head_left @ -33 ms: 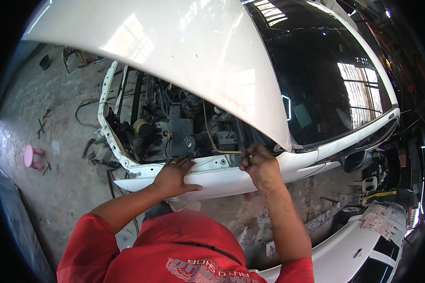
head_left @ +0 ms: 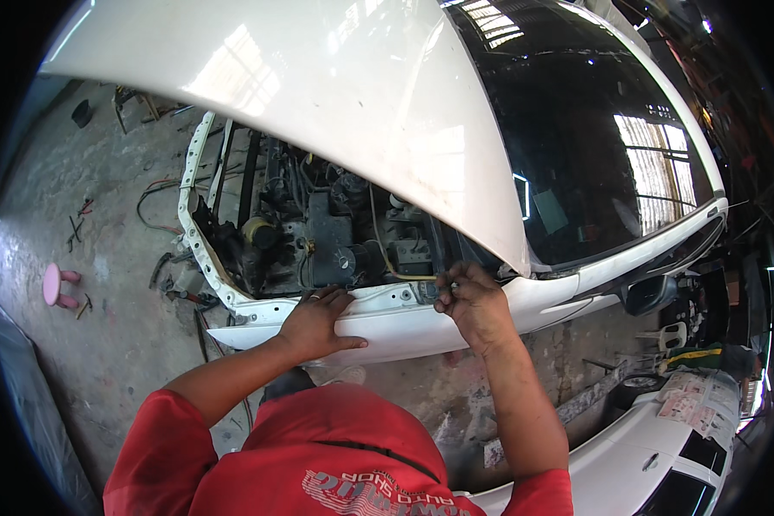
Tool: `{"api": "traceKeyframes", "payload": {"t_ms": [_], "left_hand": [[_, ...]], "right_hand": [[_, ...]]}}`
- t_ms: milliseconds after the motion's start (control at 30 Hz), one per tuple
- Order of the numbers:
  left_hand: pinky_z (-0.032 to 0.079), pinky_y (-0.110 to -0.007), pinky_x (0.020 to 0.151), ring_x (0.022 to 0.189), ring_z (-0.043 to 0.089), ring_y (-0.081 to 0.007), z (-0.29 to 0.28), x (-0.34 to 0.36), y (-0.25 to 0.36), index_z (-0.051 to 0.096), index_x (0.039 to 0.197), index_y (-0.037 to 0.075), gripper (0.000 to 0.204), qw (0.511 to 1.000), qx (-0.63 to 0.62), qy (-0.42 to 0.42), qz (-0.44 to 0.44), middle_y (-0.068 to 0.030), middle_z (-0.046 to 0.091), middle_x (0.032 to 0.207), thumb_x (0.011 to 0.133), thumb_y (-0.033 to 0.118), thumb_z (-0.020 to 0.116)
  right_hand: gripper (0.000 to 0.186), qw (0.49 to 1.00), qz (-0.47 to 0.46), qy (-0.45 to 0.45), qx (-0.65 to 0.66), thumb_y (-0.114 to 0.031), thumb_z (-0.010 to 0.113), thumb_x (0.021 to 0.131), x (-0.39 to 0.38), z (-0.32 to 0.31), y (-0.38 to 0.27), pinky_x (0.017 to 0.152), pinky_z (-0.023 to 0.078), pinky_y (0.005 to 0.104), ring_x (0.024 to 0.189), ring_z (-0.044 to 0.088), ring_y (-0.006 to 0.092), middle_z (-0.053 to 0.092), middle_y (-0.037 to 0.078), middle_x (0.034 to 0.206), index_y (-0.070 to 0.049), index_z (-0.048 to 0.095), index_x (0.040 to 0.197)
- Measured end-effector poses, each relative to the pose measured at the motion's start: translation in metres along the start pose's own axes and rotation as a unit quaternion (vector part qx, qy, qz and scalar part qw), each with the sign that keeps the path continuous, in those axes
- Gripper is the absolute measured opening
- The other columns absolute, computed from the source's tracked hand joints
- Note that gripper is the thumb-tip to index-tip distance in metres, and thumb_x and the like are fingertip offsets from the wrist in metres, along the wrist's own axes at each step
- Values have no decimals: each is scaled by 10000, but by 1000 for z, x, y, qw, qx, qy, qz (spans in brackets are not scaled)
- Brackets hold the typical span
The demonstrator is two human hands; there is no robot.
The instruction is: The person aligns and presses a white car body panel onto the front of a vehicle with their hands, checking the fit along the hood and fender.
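- Red shirt (head_left: 267,443) seen nearest; pale lettering and a striped logo (head_left: 344,492) are printed on it, upside down from here.
- Left hand (head_left: 316,328): laid palm-down on the white fender (head_left: 404,333), thumb spread away, fingers stretched to its inner edge. Nothing seen gripped.
- Right hand (head_left: 476,310): fingers curled in tight at the fender's rear inner edge, near the hood's corner. Something small may be pinched at the fingertips; cannot be told from here.
- Fender is set along the near side of the engine bay (head_left: 331,236), below both hands.
- Yellowish rod (head_left: 417,278) is run along the bay edge, its end right by the right hand.
- Hood (head_left: 335,95) is raised over the bay; windshield (head_left: 576,155) behind it.
- Second white car (head_left: 636,460) is partly covered with printed paper (head_left: 701,400); print too small to be read.
- Pink stool (head_left: 53,285) is left on the floor, well apart.
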State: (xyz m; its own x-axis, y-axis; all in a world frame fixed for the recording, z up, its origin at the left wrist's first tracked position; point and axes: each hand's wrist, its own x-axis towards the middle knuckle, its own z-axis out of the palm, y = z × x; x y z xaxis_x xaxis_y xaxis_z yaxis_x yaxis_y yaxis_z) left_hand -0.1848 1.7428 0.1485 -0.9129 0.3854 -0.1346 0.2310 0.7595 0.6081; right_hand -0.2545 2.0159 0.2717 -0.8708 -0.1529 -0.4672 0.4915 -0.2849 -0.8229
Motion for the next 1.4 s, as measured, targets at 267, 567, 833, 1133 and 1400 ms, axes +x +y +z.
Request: {"api": "traceKeyframes", "payload": {"t_ms": [267,567,833,1133,1400], "left_hand": [[395,-494,1196,1454,472,-396,-1,-5,-2,548,1449,9,917,999,-30,15,10,-215,577,1483,840,659,764],[347,-545,1222,1479,441,-422,22,-11,0,510,1477,-9,950,997,31,64,7,-224,566,1488,880,710,682],[364,-529,1217,1466,467,-411,19,-11,3,515,1482,-1,942,997,26,68,-8,-240,553,1506,876,699,692],[359,-515,1223,1474,463,-390,21,-9,1,518,1486,-8,968,997,30,65,-8,-232,551,1515,867,717,688],[350,-523,1227,1483,450,-394,19,-13,1,518,1485,-13,962,998,18,61,-13,-236,544,1521,859,693,705]], "right_hand": [[157,987,64,-30,-141,-179,622,1052,14,6,-3,592,447,269,645,477,106,575,40,840,-30,649,1091],[294,777,-147,-59,-609,-63,674,931,33,-6,14,735,536,362,816,675,204,732,119,919,-23,721,1219],[183,623,-160,-81,-761,-118,695,882,46,11,18,826,547,531,941,714,434,746,229,958,-62,713,1055],[185,502,-207,-113,-832,-138,610,943,47,23,38,759,558,535,862,722,428,741,217,900,-28,722,1040],[237,493,-228,-127,-830,-124,525,1004,45,28,39,745,558,542,842,724,422,740,219,893,-23,736,1045]]}}
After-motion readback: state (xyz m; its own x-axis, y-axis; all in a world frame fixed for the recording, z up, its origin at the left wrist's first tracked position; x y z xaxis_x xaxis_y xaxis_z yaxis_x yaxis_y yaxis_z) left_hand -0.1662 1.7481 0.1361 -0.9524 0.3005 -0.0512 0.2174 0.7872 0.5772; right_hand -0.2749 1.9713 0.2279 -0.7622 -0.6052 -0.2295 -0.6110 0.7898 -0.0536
